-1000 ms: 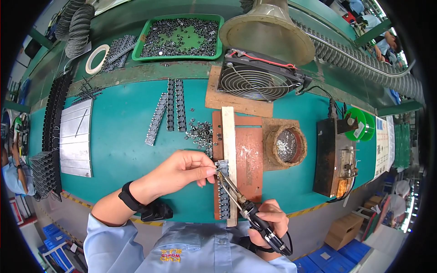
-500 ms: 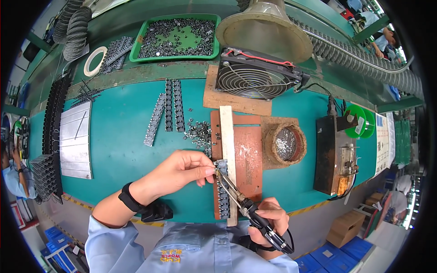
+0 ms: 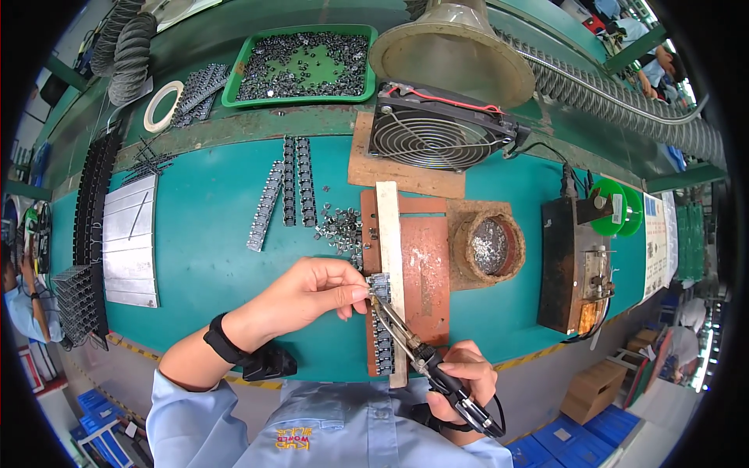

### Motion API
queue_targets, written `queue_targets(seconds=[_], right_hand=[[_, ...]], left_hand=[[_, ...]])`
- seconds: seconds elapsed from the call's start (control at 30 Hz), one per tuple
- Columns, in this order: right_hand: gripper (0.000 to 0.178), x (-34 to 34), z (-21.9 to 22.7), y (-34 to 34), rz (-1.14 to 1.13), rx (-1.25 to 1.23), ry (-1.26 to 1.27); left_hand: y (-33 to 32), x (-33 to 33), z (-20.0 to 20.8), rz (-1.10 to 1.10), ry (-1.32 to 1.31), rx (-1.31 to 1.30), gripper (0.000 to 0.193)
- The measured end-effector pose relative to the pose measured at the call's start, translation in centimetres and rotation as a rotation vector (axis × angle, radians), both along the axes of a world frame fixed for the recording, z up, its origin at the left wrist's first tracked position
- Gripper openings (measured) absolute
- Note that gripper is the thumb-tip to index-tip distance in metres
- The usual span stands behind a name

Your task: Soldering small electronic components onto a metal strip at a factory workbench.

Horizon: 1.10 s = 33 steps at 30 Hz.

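Note:
My right hand (image 3: 468, 384) grips the black handle of a soldering iron (image 3: 438, 373), which slants up and left across a pale bar. A thin metal tube runs alongside its shaft. The iron's tip meets a strip of small dark components (image 3: 383, 343) that lies along the left side of the pale bar (image 3: 394, 273), on a reddish-brown board (image 3: 425, 257). At the strip's upper end, the thumb and forefinger of my left hand (image 3: 324, 295) are pinched together beside the tip. Whatever sits between those fingertips is too small to make out.
Loose metal parts (image 3: 339, 228) and several component strips (image 3: 289, 183) lie beyond my left hand. A fan (image 3: 437, 129) stands behind the board. To the right are a round pot (image 3: 511, 249), a metal box (image 3: 566, 265) and a green solder reel (image 3: 616, 209); far left, a metal plate (image 3: 129, 249).
The soldering iron and my right hand have shifted very slightly downward and right. My left hand keeps its pinch at the same spot.

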State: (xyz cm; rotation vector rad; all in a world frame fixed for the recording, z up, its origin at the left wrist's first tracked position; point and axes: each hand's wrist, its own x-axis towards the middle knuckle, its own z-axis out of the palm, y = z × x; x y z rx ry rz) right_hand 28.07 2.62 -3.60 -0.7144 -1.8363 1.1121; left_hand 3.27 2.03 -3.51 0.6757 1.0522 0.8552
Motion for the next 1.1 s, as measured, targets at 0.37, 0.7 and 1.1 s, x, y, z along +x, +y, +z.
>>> queue_targets(seconds=[0.37, 0.7, 1.1], right_hand=[[0.043, 0.3, -1.2, -1.4, -0.226, -0.308, 0.23], [0.048, -0.8, -2.0, -0.8, -0.381, -0.319, 0.261], [0.051, -0.9, -2.6, -0.9, -0.464, -0.294, 0.266]], left_hand=[[0.0, 0.0, 0.0, 0.005, -0.009, 0.004, 0.012], [-0.1, 0.0, 0.0, 0.009, -0.007, 0.002, 0.012], [-0.2, -1.5, 1.7, 0.053, 0.912, 0.369, 0.009]])
